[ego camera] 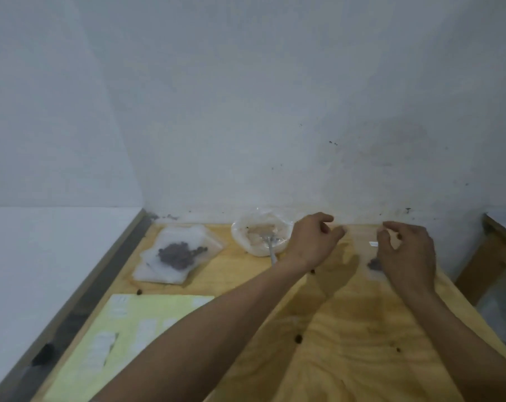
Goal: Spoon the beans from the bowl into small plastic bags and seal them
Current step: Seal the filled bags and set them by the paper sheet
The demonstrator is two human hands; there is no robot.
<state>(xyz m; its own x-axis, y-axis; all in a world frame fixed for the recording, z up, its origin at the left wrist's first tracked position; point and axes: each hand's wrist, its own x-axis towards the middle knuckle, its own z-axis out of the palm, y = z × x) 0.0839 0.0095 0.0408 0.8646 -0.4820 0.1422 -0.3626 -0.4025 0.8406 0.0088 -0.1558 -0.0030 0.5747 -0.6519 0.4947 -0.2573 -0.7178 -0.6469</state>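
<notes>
Filled bags (178,252) lie left of the bowl (260,235), spoon (270,248) inside.

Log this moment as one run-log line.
step: sealing bag | left hand: pinches bag top | right hand: pinches bag top | spoon: in bowl | filled bags: left

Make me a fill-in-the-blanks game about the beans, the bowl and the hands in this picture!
1. The spoon sits in the ____, by the wall.
2. The filled bags lie to the ____ of the bowl.
3. The left hand and right hand hold a clear ____ between them.
4. The yellow sheet lies on the ____ table.

Missing words: bowl; left; bag; wooden
</notes>
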